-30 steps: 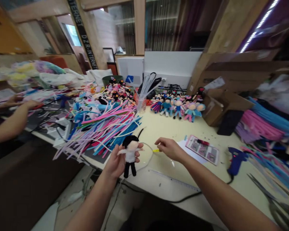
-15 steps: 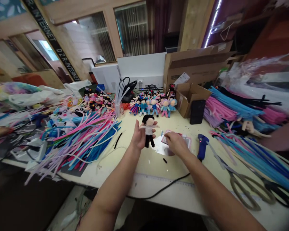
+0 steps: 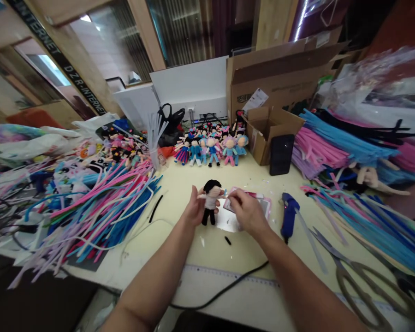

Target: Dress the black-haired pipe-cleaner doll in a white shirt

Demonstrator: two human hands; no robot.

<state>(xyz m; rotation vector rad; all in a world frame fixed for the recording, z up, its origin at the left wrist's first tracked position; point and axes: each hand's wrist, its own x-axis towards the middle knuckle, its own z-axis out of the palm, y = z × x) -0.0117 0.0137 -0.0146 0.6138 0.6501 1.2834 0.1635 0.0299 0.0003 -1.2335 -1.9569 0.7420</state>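
We held the doll upright in our left hand fingers while our right hand fingertips pinched its arm, best worked gently.

Small yarn doll: black hair, white top, black legs. Pale yellow counter. Blue plastic glue gun. Pink-bordered card. Pink, blue, lilac pipe-cleaner heap. Brown cardboard box. Black phone.

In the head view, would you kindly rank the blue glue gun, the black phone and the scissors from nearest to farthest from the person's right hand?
1. Blue glue gun: just right of the right hand.
2. Black phone: behind, propped against the small cardboard box.
3. Scissors: far right, near the table's front edge.
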